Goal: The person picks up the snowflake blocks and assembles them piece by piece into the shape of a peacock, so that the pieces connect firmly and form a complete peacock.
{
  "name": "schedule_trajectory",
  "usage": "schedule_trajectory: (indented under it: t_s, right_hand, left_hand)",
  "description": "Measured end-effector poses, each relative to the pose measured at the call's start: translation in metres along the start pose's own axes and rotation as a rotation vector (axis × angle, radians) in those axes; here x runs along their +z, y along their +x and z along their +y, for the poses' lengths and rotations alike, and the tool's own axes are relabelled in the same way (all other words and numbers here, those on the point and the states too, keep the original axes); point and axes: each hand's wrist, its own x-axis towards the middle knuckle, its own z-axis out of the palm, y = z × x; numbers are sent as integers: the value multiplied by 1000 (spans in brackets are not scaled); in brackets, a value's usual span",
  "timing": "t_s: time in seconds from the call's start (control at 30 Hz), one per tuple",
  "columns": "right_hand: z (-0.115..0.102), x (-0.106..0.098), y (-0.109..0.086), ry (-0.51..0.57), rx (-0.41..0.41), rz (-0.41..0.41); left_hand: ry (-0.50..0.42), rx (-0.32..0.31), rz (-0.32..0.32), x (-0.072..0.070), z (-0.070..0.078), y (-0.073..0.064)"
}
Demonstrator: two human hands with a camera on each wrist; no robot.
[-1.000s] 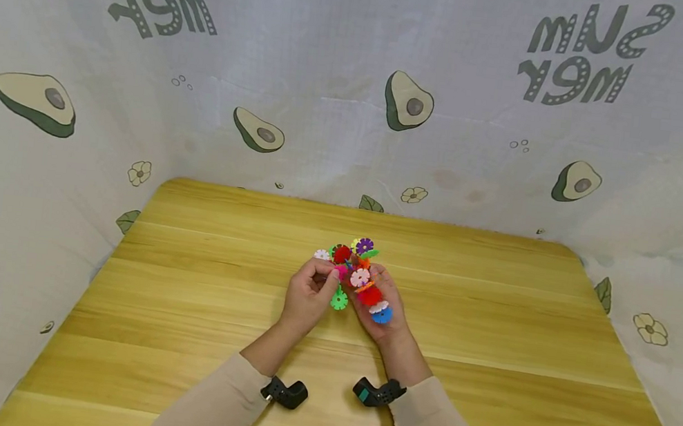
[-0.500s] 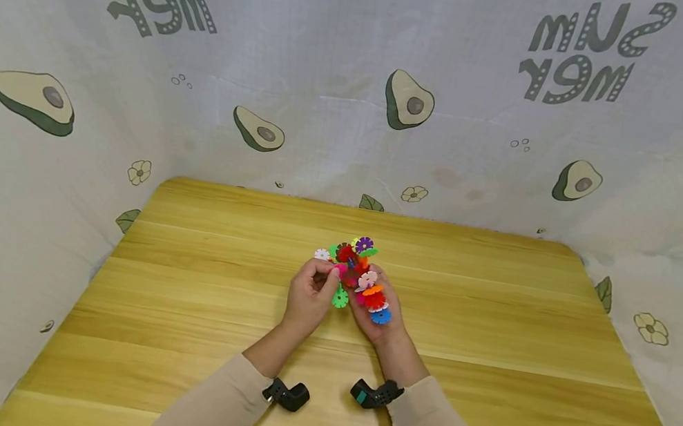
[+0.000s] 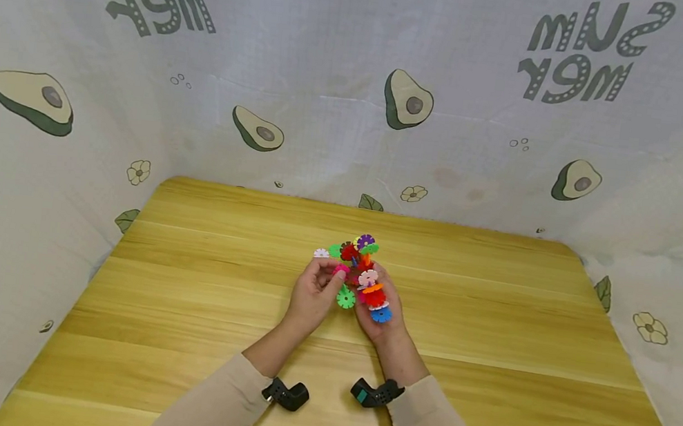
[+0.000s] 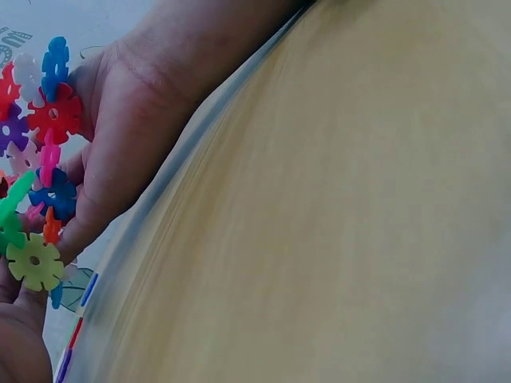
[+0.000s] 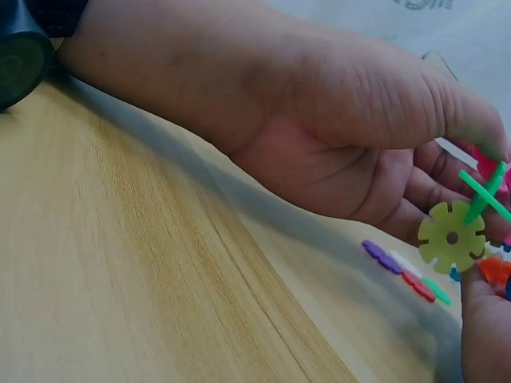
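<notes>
With our left hand (image 3: 308,296), we are pinching a pink slotted disc (image 3: 342,268), while our right hand (image 3: 396,307) is gripping the multicoloured cluster of interlocking discs (image 3: 375,296). We are holding them above the wood-grain table (image 3: 179,328), with a blue disc (image 3: 381,314) sitting at the cluster's near end.
</notes>
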Motion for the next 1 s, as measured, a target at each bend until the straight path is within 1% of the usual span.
schedule_trajectory:
  t_s: [0.07,0.17,0.27,0.37,0.43,0.53,0.63,0.73,0.87,1.0]
  right_hand:
    - [-1,2,0,-12,18,37]
    - [-1,4,1,-22,36,61]
    - [-1,3,2,-22,39,53]
    - [-1,0,2,2,30,16]
    - [0,-3,2,47,23,-17]
    - [0,-7,3,163,27,-59]
    - [0,-10,5,282,47,-61]
    - [0,-12,7,343,58,-48]
    - [1,-12,8,321,35,-70]
    - [2,-13,8,277,8,-139]
  left_hand:
    - [11,-27,-6,0,-1,0]
    - [-2,-63,6,-1,-2,1]
    - [-17,-87,28,-1,-3,2]
    - [-30,-94,39,-1,-2,3]
    - [-39,-97,40,-1,-2,3]
    - [-55,-103,29,-1,-2,3]
    - [-59,-107,-2,-1,-3,3]
    - [-45,-98,-34,0,-4,2]
    - [-14,-91,-65,1,-3,1]
    - [24,-101,-82,2,-1,0]
